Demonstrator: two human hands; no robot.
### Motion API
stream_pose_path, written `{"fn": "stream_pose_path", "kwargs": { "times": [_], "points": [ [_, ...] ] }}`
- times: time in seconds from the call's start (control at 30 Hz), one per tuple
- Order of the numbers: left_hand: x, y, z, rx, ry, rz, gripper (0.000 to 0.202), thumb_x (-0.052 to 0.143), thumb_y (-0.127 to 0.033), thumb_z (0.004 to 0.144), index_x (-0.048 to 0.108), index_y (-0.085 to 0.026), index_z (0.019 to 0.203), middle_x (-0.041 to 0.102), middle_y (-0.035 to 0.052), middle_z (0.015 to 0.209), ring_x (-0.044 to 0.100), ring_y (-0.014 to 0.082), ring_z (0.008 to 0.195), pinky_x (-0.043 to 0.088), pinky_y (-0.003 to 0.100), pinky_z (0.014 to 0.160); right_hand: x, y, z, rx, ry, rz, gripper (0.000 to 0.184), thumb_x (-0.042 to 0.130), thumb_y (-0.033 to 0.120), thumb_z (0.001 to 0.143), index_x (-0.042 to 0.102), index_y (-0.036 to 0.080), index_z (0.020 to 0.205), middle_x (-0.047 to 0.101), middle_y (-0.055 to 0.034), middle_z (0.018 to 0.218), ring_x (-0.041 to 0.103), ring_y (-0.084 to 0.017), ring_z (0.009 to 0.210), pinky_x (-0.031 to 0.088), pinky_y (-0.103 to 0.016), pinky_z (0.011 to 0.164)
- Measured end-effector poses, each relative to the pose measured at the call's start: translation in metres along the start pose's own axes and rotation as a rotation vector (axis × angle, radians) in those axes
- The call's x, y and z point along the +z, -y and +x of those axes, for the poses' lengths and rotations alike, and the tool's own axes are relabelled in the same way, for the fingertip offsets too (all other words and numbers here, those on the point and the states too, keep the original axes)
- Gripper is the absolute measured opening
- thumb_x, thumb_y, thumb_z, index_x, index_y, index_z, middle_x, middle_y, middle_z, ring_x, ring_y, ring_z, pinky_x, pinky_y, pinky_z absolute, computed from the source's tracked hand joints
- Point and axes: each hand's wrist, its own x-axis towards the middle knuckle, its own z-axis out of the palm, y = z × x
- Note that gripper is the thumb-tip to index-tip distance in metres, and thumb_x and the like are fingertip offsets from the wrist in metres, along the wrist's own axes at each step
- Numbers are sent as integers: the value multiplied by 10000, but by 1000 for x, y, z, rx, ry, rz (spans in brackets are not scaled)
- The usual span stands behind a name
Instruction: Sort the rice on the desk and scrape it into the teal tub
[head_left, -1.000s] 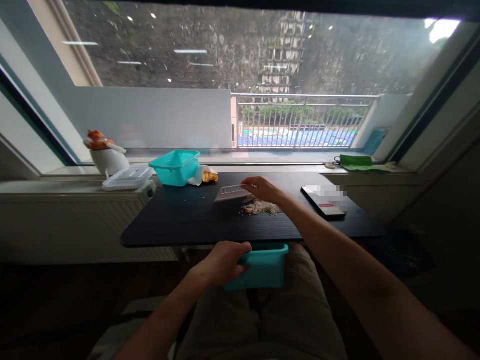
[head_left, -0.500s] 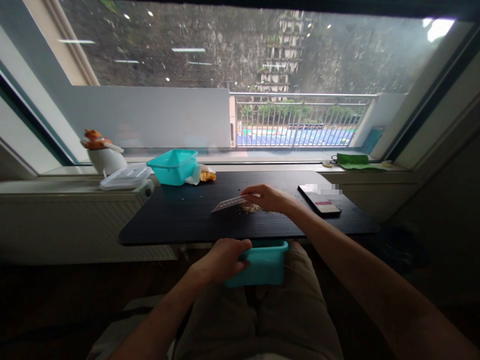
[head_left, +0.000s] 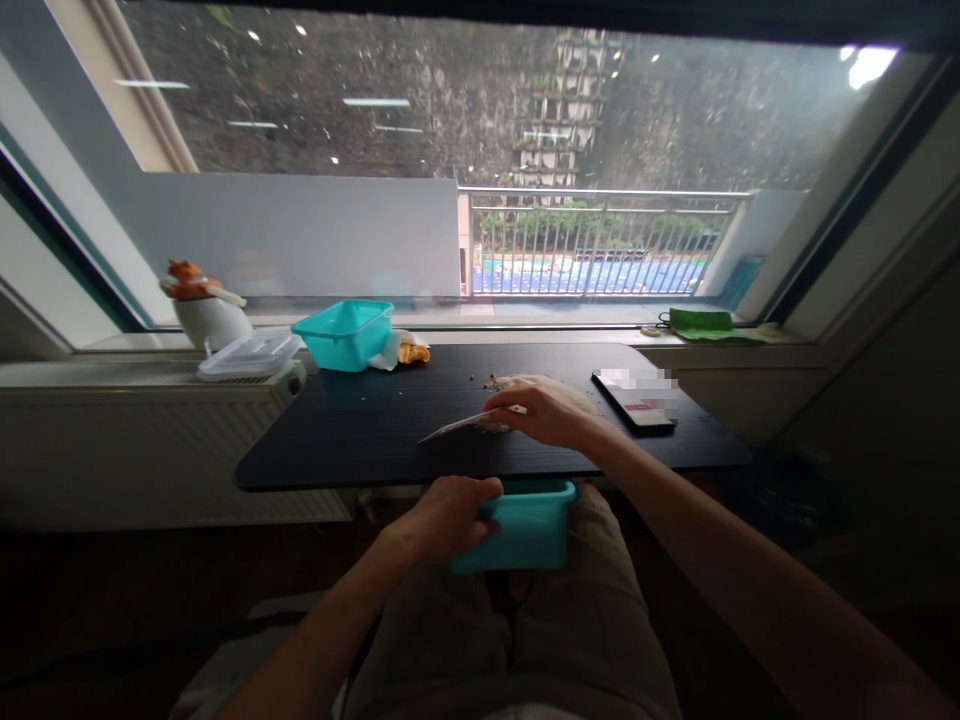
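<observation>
The left hand (head_left: 442, 520), low in the middle of the frame, is curled closed over the left rim of a teal box (head_left: 529, 535) held just under the near edge of the black table (head_left: 337, 450), above the person's lap. The right hand (head_left: 547, 412), a little above and right of centre, is closed in a pinch on one end of a flat grey blade (head_left: 459, 426). The blade reaches left from the fingers and lies low over the tabletop, tilted nearly flat. A pale heap of grains (head_left: 551, 384) lies on the table just behind the right hand, with a few loose grains to its left. Just right of the heap lies a phone (head_left: 634, 402). Toward the upper left, at the far edge of the table, stands a second teal tub (head_left: 345, 335) with a crumpled wrapper (head_left: 409, 350) beside it. Left of these sit a clear lidded tray (head_left: 247, 356) and a white pot (head_left: 206, 318). A green cloth (head_left: 701, 322) rests on the sill at right.
</observation>
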Motion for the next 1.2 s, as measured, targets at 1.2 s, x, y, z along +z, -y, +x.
{"fn": "stream_pose_path", "kwargs": {
  "times": [1.2],
  "points": [
    [15, 13, -30, 58, -96, -7, 64, 607, -262, 872, 594, -226, 923, 706, 28, 903, 673, 244, 870, 441, 281, 725, -35, 38, -68, 170, -409, -108, 262, 578, 262, 877, 749, 230, 1073, 776, -51, 955, 682, -196, 720, 544, -297, 633]
  ]
}}
